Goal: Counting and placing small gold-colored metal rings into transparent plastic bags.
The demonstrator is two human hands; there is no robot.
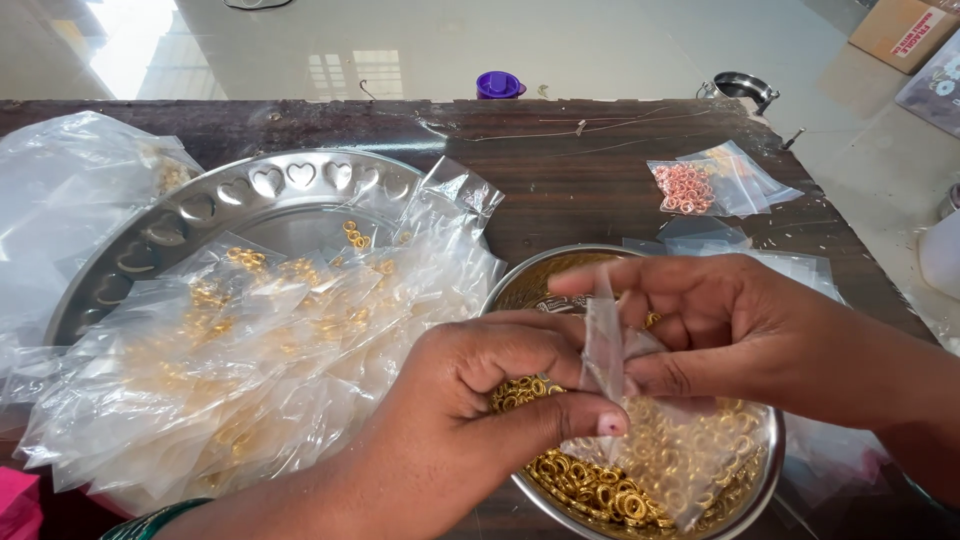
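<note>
small clear plastic bag (pixel 606 345), crinkled, pinched between hands

One head-worn camera, looking steeply down and forward across the dark wooden table (pixel 600 180), close above the steel bowl (pixel 770 470), with pale floor (pixel 600 50) visible beyond the far edge.

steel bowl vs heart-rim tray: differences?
The steel bowl is deep and holds loose gold rings; the heart-rim tray is shallow, wider, and carries filled clear pouches. The bowl sits under both hands, the tray to their left, untouched. Both are round, shiny metal on the same dark table.
</note>
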